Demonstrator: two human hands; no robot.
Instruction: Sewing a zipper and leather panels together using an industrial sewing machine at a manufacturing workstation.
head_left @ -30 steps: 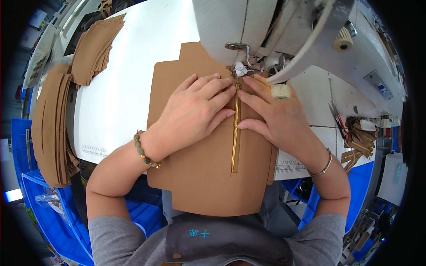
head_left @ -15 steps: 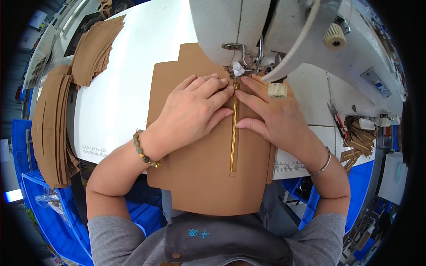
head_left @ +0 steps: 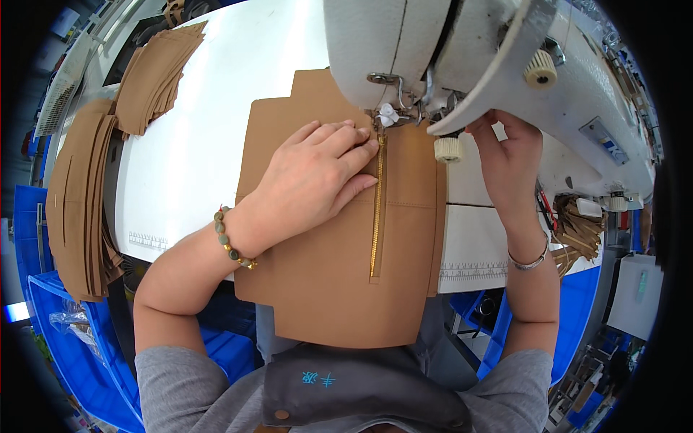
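A brown panel [head_left: 325, 289], leather-like, lies under the needle area of a white sewing machine [head_left: 390, 50]. Set lengthwise into it is a gold-toothed zipper [head_left: 376, 224], its far end just before the presser foot. My left hand [head_left: 317, 166] rests flat on the panel, fingers stretched out, the fingertips beside the zipper's far end. Off the panel, my right hand [head_left: 510, 155] is raised at the machine's curved white arm [head_left: 485, 86]. Its fingers are curled in, and their tips are partly hidden behind that arm, so what they grip cannot be seen.
Stacked brown pieces [head_left: 79, 202] lie at the left edge, with another stack [head_left: 159, 76] farther back. Right of the machine are red-handled snips [head_left: 545, 206] and a heap of brown strips [head_left: 577, 227]. Blue bins [head_left: 79, 346] stand below the white table [head_left: 180, 180].
My right hand has left the panel and moved right and up to the machine's curved arm. The left hand stays in place on the panel.
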